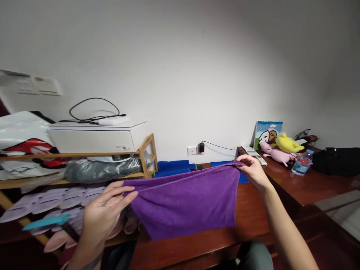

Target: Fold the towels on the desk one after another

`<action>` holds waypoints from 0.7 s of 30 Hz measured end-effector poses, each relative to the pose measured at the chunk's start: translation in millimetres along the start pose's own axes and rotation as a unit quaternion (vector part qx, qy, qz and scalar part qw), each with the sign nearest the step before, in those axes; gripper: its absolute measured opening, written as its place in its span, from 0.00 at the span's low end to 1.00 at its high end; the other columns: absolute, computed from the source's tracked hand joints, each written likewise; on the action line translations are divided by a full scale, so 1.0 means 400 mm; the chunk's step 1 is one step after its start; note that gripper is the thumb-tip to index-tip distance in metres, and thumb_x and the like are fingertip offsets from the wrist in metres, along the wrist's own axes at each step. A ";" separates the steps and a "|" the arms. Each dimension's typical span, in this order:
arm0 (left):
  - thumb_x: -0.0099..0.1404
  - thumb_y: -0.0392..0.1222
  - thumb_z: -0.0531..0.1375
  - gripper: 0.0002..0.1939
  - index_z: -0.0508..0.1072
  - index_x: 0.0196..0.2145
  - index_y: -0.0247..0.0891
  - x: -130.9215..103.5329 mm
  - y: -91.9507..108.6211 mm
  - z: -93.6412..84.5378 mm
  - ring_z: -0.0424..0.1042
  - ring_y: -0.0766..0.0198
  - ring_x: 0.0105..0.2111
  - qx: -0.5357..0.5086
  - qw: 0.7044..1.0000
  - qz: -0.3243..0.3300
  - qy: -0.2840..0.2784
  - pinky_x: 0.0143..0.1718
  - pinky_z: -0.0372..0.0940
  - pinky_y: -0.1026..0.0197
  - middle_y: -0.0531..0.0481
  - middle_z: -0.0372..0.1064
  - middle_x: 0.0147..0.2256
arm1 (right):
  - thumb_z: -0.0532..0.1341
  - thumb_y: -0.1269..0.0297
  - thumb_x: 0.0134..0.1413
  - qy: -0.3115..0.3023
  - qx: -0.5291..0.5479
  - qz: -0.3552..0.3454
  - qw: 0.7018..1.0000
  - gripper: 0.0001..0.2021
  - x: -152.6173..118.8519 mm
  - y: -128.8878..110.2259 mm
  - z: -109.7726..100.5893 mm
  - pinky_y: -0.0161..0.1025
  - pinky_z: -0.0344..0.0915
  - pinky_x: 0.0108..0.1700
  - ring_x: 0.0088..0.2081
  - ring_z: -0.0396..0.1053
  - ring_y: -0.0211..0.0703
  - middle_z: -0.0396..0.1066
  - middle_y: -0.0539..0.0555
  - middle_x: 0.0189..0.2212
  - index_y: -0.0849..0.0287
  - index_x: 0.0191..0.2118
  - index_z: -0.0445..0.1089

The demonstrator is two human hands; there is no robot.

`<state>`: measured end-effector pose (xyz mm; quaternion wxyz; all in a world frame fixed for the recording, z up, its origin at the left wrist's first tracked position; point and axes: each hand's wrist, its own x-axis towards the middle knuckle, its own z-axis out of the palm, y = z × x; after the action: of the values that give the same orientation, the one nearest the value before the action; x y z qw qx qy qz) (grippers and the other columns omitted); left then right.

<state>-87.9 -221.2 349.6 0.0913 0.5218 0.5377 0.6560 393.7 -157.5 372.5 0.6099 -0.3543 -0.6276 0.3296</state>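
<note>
A purple towel point(185, 206), doubled over, hangs in the air above the reddish-brown wooden table point(250, 213). My left hand point(108, 206) pinches its upper left corner between thumb and fingers. At the upper right corner, a little higher, my right hand point(251, 170) pinches the cloth too. The top edge is stretched between both hands, with two hemmed edges showing slightly apart. Behind the towel, at the back of the table, lie blue folded cloths point(174, 167), partly hidden by it.
On the left, a wooden rack point(147, 157) carries a white box point(92, 137), plastic-wrapped items and several pale slippers point(73, 197). To the right, plush toys point(281, 150), a water bottle point(302, 163) and a black bag point(337, 161) sit on a desk. A black charger point(201, 147) is plugged into the wall.
</note>
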 end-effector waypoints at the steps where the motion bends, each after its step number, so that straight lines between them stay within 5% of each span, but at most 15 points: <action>1: 0.44 0.73 0.72 0.31 0.82 0.30 0.42 0.011 0.005 0.020 0.79 0.56 0.43 -0.014 1.000 -0.009 -0.020 0.40 0.78 0.59 0.47 0.78 0.47 | 0.78 0.48 0.48 0.008 -0.009 0.003 1.000 0.18 -0.006 0.009 -0.017 0.39 0.70 0.37 0.34 0.72 0.42 0.78 0.52 0.34 0.54 0.38 0.79; 5: 0.47 0.67 0.74 0.27 0.83 0.34 0.42 0.071 -0.058 0.127 0.78 0.53 0.49 -0.038 0.993 -0.016 -0.113 0.50 0.76 0.57 0.47 0.79 0.46 | 0.79 0.48 0.46 0.015 -0.032 0.038 0.999 0.20 0.000 0.117 -0.066 0.39 0.71 0.39 0.35 0.72 0.42 0.78 0.53 0.35 0.55 0.40 0.80; 8: 0.46 0.69 0.73 0.30 0.83 0.35 0.40 0.101 -0.205 0.235 0.79 0.50 0.48 -0.042 0.980 -0.052 -0.188 0.52 0.75 0.52 0.43 0.81 0.44 | 0.78 0.45 0.43 0.007 -0.049 0.093 0.994 0.24 0.025 0.284 -0.060 0.40 0.71 0.40 0.34 0.73 0.42 0.78 0.52 0.34 0.56 0.41 0.80; 12: 0.45 0.74 0.69 0.35 0.82 0.35 0.38 0.075 -0.441 0.378 0.81 0.51 0.43 0.033 0.954 -0.112 -0.276 0.50 0.75 0.51 0.42 0.84 0.41 | 0.75 0.46 0.46 0.025 -0.154 0.207 0.966 0.21 0.051 0.548 0.027 0.42 0.73 0.42 0.35 0.75 0.45 0.78 0.52 0.31 0.58 0.39 0.79; 17: 0.49 0.69 0.66 0.27 0.77 0.26 0.41 0.016 -0.621 0.499 0.81 0.50 0.34 0.114 0.951 -0.118 -0.262 0.44 0.76 0.48 0.45 0.80 0.32 | 0.70 0.59 0.50 0.046 -0.233 0.259 0.936 0.10 0.071 0.768 0.150 0.50 0.76 0.49 0.39 0.79 0.54 0.80 0.57 0.33 0.59 0.36 0.78; 21: 0.61 0.61 0.59 0.22 0.80 0.35 0.39 -0.022 -0.663 0.521 0.77 0.43 0.52 0.166 0.958 -0.097 -0.213 0.60 0.69 0.43 0.37 0.78 0.48 | 0.61 0.63 0.60 0.073 -0.282 0.247 0.924 0.16 0.051 0.823 0.180 0.55 0.67 0.64 0.58 0.73 0.57 0.77 0.65 0.53 0.60 0.52 0.77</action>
<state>-38.1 7.5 106.6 0.1795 0.6027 0.6549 0.4190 335.7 36.1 102.0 0.4283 -0.6786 -0.5409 0.2519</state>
